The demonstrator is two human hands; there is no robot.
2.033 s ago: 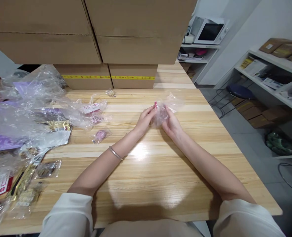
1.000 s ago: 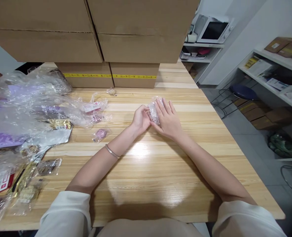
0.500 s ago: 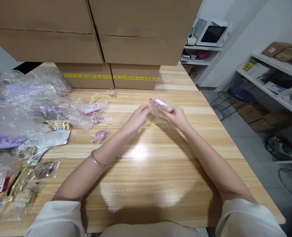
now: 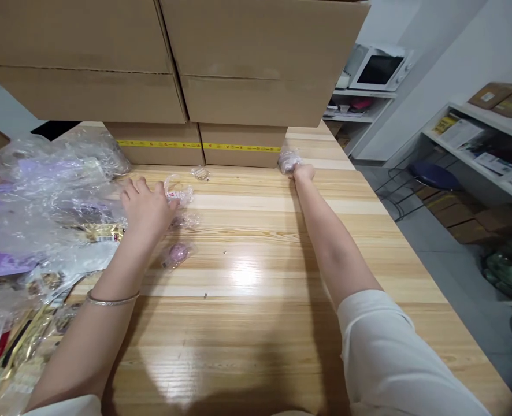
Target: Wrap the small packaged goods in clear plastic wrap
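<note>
My right hand (image 4: pixel 303 171) is stretched far forward and holds a small clear plastic packet (image 4: pixel 289 159) against the table beside the lower cardboard box (image 4: pixel 242 153). My left hand (image 4: pixel 145 207) lies palm down at the left, on clear packets with a red-and-white label (image 4: pixel 178 193). A small bag with a pink round item (image 4: pixel 177 253) sits just below that hand.
Stacked cardboard boxes (image 4: pixel 256 63) fill the back of the wooden table (image 4: pixel 260 271). A heap of clear bags and purple and gold packets (image 4: pixel 39 196) covers the left side. Shelves (image 4: pixel 485 138) and a blue stool (image 4: pixel 431 173) stand off to the right.
Both hands held the clear packet together at the table's middle. Now my right hand has carried it far forward to the box, and my left hand has swung left onto the labelled packets.
</note>
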